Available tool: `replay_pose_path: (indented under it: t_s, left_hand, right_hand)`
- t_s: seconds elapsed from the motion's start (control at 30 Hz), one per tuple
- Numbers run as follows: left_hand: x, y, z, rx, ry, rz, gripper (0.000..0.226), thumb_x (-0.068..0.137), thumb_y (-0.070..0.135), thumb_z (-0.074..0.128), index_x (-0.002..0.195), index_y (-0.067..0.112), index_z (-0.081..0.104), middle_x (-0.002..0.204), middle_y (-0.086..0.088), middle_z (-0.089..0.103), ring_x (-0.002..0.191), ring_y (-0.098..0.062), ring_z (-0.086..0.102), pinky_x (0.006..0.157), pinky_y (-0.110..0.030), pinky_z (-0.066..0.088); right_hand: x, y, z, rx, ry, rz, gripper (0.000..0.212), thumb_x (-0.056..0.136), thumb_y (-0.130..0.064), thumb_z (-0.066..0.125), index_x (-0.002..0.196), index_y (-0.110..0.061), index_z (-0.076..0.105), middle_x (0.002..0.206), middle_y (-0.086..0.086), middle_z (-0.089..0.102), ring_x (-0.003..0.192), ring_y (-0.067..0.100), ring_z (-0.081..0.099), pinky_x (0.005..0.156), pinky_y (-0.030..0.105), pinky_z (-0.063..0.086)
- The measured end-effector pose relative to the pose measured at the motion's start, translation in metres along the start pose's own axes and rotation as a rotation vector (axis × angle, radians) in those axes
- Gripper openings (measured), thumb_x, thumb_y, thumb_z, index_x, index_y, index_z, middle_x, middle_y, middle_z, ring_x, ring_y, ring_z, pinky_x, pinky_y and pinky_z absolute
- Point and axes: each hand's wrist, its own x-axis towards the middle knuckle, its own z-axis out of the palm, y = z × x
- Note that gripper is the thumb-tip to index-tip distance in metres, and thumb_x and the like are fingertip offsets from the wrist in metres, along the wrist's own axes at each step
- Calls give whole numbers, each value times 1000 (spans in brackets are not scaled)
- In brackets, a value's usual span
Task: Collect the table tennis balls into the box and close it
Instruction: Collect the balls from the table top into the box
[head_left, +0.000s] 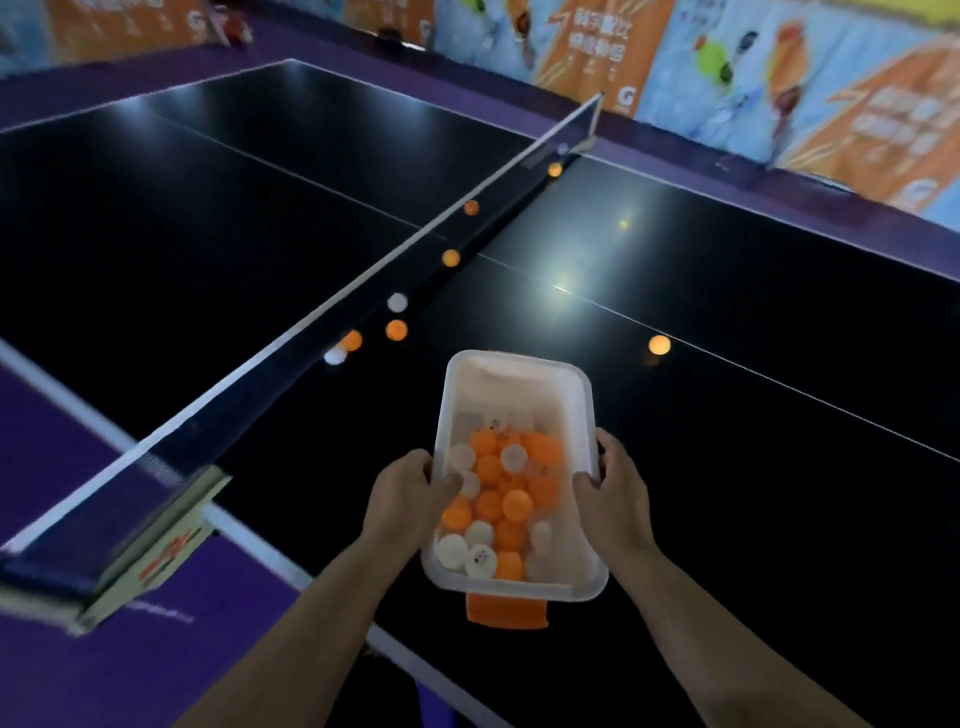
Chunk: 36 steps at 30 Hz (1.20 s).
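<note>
Gripping the box (576, 395) by its two long sides are the left hand (410, 499) and right hand (615, 499). Many balls (498, 499) sit inside. Loose balls (397, 330) lie at 11 o'clock by the net (311, 322), and a lone ball (659, 344) at 1 o'clock. The box is not closed yet.

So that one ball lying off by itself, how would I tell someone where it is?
Find the net across the black table; most loose balls lie along it. Now look right of the box, level with its far rim: an orange ball sits by the white centre line. It alone lies well away from the net, with no neighbour.
</note>
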Motion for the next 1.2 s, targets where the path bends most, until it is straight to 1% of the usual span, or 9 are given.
replay_pose_path:
  t_s: [0.17, 0.33, 0.57, 0.63, 0.77, 0.83, 0.93, 1.07, 1.2]
  left_hand:
    - [80, 7, -7, 106, -129, 93, 31, 82, 35, 62, 79, 5, 56, 73, -6, 61, 62, -17, 56, 54, -33, 45]
    - [138, 17, -2, 151, -279, 151, 28, 85, 33, 60, 71, 12, 49, 67, -1, 54, 58, -14, 48, 51, -27, 39]
    - [167, 24, 12, 188, -417, 154, 24, 85, 31, 59, 74, 12, 50, 75, -6, 59, 65, -18, 55, 59, -32, 46]
    - [170, 29, 14, 282, -382, 187, 21, 85, 34, 58, 83, 14, 51, 86, -3, 59, 71, -16, 57, 63, -34, 49]
    - [182, 51, 21, 352, -180, 385, 58, 82, 36, 65, 127, 8, 43, 140, -10, 39, 125, -24, 44, 93, -35, 49]
    - [190, 68, 28, 374, -122, 529, 57, 80, 32, 68, 126, 6, 46, 141, -14, 40, 128, -28, 41, 100, -35, 42]
    - [205, 93, 46, 402, -139, 682, 50, 80, 26, 70, 122, 6, 52, 134, -13, 49, 120, -27, 48, 96, -32, 44]
    - [223, 124, 73, 385, -203, 741, 42, 86, 22, 64, 124, 10, 52, 134, -6, 48, 124, -19, 46, 94, -25, 44]
    - [240, 142, 96, 366, -213, 771, 36, 87, 17, 59, 123, 13, 54, 134, -3, 48, 125, -16, 45, 91, -21, 42]
  right_hand:
    - [30, -22, 25, -9, 123, 132, 47, 88, -12, 48, 133, -23, 44, 109, -4, 56, 85, 9, 51, 67, 23, 41]
    - [54, -28, 44, -30, 223, 224, 51, 85, -8, 49, 133, -21, 44, 119, 3, 58, 100, 20, 57, 79, 30, 46]
    - [74, -17, 53, -42, 228, 335, 53, 88, -12, 50, 138, -25, 37, 124, 3, 54, 92, 13, 51, 73, 26, 44]
    - [78, -12, 54, -103, 241, 354, 54, 88, -24, 53, 138, -27, 34, 118, 0, 58, 89, 13, 56, 68, 26, 45]
    - [95, -3, 42, -257, 287, 358, 57, 85, -49, 53, 136, -29, 37, 86, -9, 58, 73, 9, 58, 59, 27, 44]
    - [116, 0, 30, -233, 314, 367, 51, 87, -48, 52, 132, -27, 44, 84, -9, 58, 74, 10, 57, 62, 28, 42]
    - [156, 6, 11, -235, 342, 339, 38, 90, -42, 50, 123, -25, 54, 92, -7, 61, 79, 13, 57, 66, 26, 41]
    - [219, 22, -6, -284, 340, 239, 25, 92, -26, 50, 113, -22, 62, 111, -1, 62, 91, 18, 61, 72, 28, 47]
    - [292, 42, -15, -416, 257, 154, 30, 89, -13, 47, 115, -18, 63, 116, 5, 56, 107, 23, 53, 70, 33, 48]
